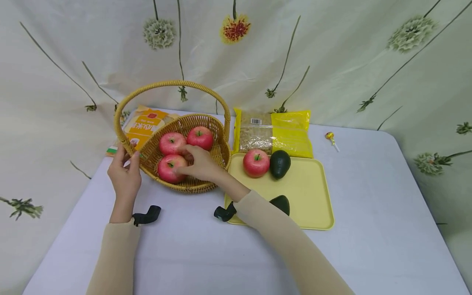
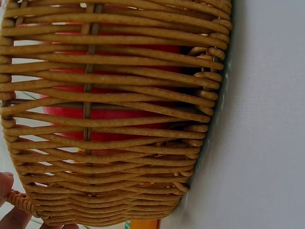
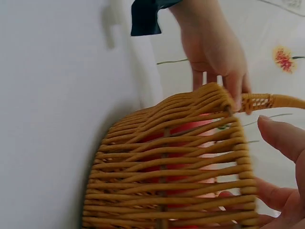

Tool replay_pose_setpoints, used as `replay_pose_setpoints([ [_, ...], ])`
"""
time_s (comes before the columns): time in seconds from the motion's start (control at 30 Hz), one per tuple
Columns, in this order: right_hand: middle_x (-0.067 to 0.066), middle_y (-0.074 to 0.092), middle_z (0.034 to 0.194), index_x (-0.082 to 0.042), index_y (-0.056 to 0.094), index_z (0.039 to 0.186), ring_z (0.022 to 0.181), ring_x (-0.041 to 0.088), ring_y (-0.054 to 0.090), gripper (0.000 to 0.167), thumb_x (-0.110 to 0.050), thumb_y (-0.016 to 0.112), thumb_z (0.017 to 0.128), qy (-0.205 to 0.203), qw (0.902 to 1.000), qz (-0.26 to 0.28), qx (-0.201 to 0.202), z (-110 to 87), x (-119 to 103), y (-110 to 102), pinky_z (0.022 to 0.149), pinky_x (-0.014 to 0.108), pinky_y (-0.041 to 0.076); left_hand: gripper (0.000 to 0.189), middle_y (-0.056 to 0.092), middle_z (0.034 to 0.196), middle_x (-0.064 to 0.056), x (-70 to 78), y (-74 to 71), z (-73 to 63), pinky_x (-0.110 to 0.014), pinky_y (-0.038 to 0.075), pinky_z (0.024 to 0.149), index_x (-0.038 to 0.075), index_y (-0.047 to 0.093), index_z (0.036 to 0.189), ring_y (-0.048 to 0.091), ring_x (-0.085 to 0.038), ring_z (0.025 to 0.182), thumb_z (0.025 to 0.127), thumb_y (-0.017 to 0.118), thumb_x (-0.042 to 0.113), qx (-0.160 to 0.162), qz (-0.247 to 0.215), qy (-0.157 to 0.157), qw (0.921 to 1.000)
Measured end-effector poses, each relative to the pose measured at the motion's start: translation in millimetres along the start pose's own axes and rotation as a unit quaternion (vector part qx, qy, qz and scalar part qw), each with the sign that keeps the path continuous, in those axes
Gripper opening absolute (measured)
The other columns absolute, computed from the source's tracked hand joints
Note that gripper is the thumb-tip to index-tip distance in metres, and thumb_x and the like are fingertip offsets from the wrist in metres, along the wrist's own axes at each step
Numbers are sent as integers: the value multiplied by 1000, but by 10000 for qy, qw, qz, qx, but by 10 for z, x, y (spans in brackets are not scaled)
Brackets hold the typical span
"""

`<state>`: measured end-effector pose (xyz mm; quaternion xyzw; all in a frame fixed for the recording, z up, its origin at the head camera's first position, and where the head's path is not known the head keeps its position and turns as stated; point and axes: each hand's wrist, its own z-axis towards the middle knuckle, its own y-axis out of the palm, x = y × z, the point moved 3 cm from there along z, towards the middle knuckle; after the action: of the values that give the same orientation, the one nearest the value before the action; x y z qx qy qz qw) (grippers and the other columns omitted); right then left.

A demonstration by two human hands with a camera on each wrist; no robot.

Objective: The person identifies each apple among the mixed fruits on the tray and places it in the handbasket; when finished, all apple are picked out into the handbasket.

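A wicker basket (image 1: 188,189) with a tall arched handle stands on the table, holding three red apples, among them the front apple (image 1: 167,174). At its left end my left hand (image 1: 126,174) grips the foot of the handle, fingers behind and thumb in front. My right hand (image 1: 202,164) reaches in over the right rim, thumb and fingers spread beside the front apple. The right wrist view shows the right thumb (image 3: 283,136) extended above the rim. Through the weave, red apple skin (image 2: 114,117) shows in the left wrist view.
Right of the basket lies a yellow tray (image 1: 309,192) with another apple (image 1: 256,163), an avocado (image 1: 280,164) and a dark green piece (image 1: 282,203) partly behind my right sleeve. Behind are a yellow packet (image 1: 291,133), an orange packet (image 1: 147,123) and a lollipop (image 1: 331,139).
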<state>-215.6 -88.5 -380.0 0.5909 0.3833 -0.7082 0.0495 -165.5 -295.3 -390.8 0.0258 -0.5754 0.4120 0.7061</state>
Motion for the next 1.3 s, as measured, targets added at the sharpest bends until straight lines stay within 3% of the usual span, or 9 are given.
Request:
replay_pose_setpoints([
  [0.2, 8, 52, 141, -10, 50, 140, 126, 26, 54, 64, -30, 76, 85, -89, 9999, 50, 67, -259, -143, -185, 104, 38, 47, 39, 60, 135, -7, 13, -1, 4, -19, 53, 90, 26, 53, 140, 59, -19, 119, 101, 51, 23, -42, -20, -99, 9999],
  [0.47, 2, 52, 140, -15, 51, 140, 126, 21, 52, 64, -28, 78, 83, -335, 9990, 227, 207, -662, -290, -509, 99, 26, 48, 42, 59, 137, -7, 6, -25, -7, -20, 53, 91, 27, 49, 143, 58, -20, 120, 101, 51, 24, -28, -17, -95, 9999],
  [0.63, 1, 54, 139, -15, 51, 140, 126, 22, 51, 64, -25, 79, 82, -429, 9970, 284, 586, -911, -198, -775, 103, 38, 47, 41, 60, 136, -7, -8, -13, 2, -20, 53, 91, 27, 51, 142, 59, -19, 119, 101, 51, 24, -15, -44, -84, 10000],
  [0.87, 5, 53, 142, -10, 50, 141, 128, 23, 50, 67, -16, 79, 81, -393, 9889, 348, 1387, -1206, -17, -1198, 106, 44, 46, 44, 60, 137, -6, 2, -13, -2, -19, 53, 89, 27, 48, 145, 59, -20, 118, 101, 51, 24, -57, -21, -70, 10000],
  [1.03, 8, 51, 143, -9, 48, 142, 131, 25, 49, 67, -10, 78, 82, -366, 9820, 568, 1761, -1310, 122, -1383, 106, 49, 45, 45, 59, 137, -6, -5, -11, -6, -18, 53, 90, 28, 46, 146, 58, -21, 120, 101, 51, 24, -71, -8, -72, 9999],
  [1.3, 8, 50, 144, -10, 47, 142, 131, 28, 47, 67, -13, 78, 83, -96, 9777, 559, 2022, -1322, 338, -1486, 107, 48, 44, 44, 59, 137, -8, -25, -7, 5, -15, 52, 88, 27, 48, 145, 58, -19, 121, 101, 52, 22, -55, -89, -40, 9999],
])
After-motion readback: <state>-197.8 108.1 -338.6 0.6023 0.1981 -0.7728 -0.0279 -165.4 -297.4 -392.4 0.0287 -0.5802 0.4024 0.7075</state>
